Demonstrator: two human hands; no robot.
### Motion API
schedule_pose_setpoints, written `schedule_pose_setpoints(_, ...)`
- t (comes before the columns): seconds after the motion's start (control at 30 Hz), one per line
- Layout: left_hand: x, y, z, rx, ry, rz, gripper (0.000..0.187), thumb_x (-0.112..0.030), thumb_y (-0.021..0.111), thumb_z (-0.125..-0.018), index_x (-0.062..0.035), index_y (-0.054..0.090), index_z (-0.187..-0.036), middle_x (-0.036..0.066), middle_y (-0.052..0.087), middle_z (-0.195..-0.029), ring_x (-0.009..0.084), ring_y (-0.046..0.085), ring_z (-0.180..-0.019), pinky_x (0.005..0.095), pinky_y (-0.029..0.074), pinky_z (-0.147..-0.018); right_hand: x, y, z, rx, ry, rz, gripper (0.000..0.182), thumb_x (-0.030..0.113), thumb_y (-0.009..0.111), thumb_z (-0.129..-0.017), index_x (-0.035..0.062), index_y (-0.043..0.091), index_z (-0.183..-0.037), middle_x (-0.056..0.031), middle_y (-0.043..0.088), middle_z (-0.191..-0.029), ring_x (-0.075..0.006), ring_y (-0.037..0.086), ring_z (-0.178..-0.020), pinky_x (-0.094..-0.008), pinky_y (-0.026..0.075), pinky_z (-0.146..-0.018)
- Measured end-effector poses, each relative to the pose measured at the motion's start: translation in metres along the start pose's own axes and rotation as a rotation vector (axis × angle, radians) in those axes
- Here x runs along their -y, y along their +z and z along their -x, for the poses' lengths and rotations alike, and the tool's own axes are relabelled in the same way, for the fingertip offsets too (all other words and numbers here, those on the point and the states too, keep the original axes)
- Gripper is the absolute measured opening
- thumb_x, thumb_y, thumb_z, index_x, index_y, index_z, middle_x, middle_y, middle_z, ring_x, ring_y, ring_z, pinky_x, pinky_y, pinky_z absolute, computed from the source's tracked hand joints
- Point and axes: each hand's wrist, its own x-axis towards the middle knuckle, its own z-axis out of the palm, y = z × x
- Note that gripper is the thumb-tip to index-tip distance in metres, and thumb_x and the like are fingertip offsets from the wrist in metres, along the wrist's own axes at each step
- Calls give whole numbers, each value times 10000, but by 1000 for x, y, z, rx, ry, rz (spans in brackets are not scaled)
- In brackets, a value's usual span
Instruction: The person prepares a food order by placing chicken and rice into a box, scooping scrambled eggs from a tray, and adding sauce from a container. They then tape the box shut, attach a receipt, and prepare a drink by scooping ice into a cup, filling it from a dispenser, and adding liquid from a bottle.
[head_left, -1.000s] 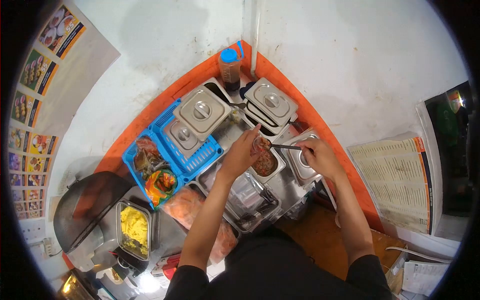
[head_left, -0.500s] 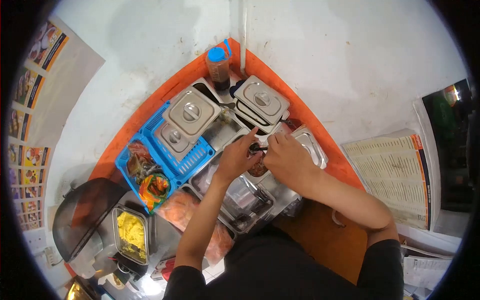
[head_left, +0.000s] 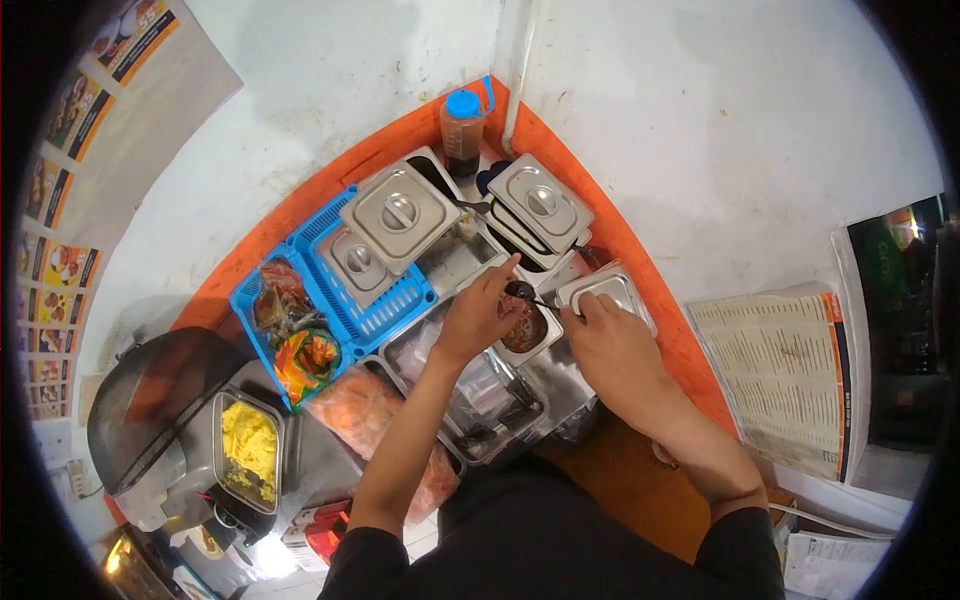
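A small metal food pan (head_left: 549, 338) holds reddish-brown chopped food (head_left: 521, 335). My left hand (head_left: 476, 318) is at its left side, thumb over the rim and index finger stretched toward the far corner; its other fingers are partly hidden. From the right, my right hand (head_left: 622, 352) pinches the handle of a black spoon (head_left: 519, 289). The spoon's dark bowl is over the far part of the pan, close to my left fingers. Just beyond sit stacked metal lids (head_left: 541, 200), and a lidded metal pan (head_left: 610, 290) is beside my right hand.
A blue basket (head_left: 400, 305) with lids and bagged food stands left. A blue-capped bottle (head_left: 462, 130) stands in the corner. Nearer are a clear-covered tray (head_left: 470, 390), a bag of orange food (head_left: 355, 415) and a tray of yellow food (head_left: 248, 450). An orange ledge (head_left: 640, 240) borders the wall.
My right hand has moved slightly right and down, away from my left hand, with the spoon. More of the pan and its food shows. The whole view has shifted slightly.
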Motion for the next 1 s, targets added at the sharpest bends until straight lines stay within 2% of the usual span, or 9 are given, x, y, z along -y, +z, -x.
schedule_pose_setpoints(0.2, 5, 1, 4, -40, 14, 70, 812, -115, 812, -802, -62, 422, -1512, 178, 643, -1138, 340, 639, -1057, 406, 515, -925, -8, 6, 25, -1, 184, -240, 284, -2, 593, -852, -33, 688, -1117, -180, 622, -962, -360, 658, -885, -445, 555, -732)
schedule_pose_setpoints(0.3, 7, 1, 7, -45, -6, 29, 820, -97, 808, -793, -56, 414, -1511, 170, 626, -1146, 345, 638, -1050, 393, 514, -920, -10, 16, 40, -83, 287, -404, 307, -17, 578, -872, -21, 688, -1158, -198, 634, -970, -396, 653, -866, -467, 542, -738)
schedule_pose_setpoints(0.47, 10, -8, 12, -82, 21, 5, 830, -38, 771, -788, -58, 393, -1526, 133, 608, -1188, 263, 651, -1042, 342, 535, -868, -19, 77, 55, -180, 332, -524, 269, 1, 587, -890, -21, 693, -1136, -212, 650, -959, -420, 638, -889, -501, 520, -781)
schedule_pose_setpoints(0.57, -11, -18, 15, -50, -9, 120, 839, -3, 741, -793, -62, 367, -1542, 108, 598, -1225, 197, 646, -1040, 306, 541, -839, -28, 111, 47, -56, 186, -488, 271, 12, 588, -892, -23, 682, -1144, -212, 665, -1013, -416, 636, -931, -505, 511, -852)
schedule_pose_setpoints(0.6, -22, -23, 16, -38, -29, 170, 843, 8, 731, -796, -63, 357, -1548, 100, 595, -1236, 175, 643, -1041, 294, 543, -830, -31, 123, 40, -192, 125, -529, 302, 27, 612, -911, -21, 663, -1204, -217, 681, -1071, -387, 648, -982, -460, 509, -916)
schedule_pose_setpoints(0.7, -50, -28, 21, -11, -47, 475, 811, 52, 661, -837, -52, 315, -1563, 98, 592, -1238, 111, 631, -1002, 232, 502, -787, -25, 96, 9, -349, 112, -977, 356, 67, 679, -924, -12, 644, -1270, -166, 709, -1090, -284, 678, -987, -389, 516, -927)
schedule_pose_setpoints(0.8, -82, -47, 28, 67, 1, 635, 915, 86, 658, -832, -92, 224, -1617, 97, 531, -1362, 107, 582, -953, 250, 500, -819, -15, 70, -9, -227, 21, -1636, 386, 86, 743, -914, -13, 652, -1275, -84, 714, -1053, -161, 661, -977, -316, 517, -899)
schedule_pose_setpoints(0.97, -140, -80, 59, -107, -12, 632, 974, 178, 670, -813, -118, 226, -1628, 125, 499, -1413, 107, 544, -896, 258, 504, -805, 12, 30, 1, -241, 96, -1766, 276, 33, 755, -904, -27, 695, -1166, -25, 693, -976, -86, 633, -903, -241, 525, -815)
schedule_pose_setpoints(1.0, -152, -84, 67, -210, -46, 639, 905, 175, 694, -823, -70, 294, -1597, 125, 590, -1287, 112, 587, -904, 257, 517, -819, 16, 26, 2, -242, 98, -1777, 260, 31, 759, -901, -30, 697, -1146, -25, 699, -973, -89, 641, -899, -244, 530, -817)
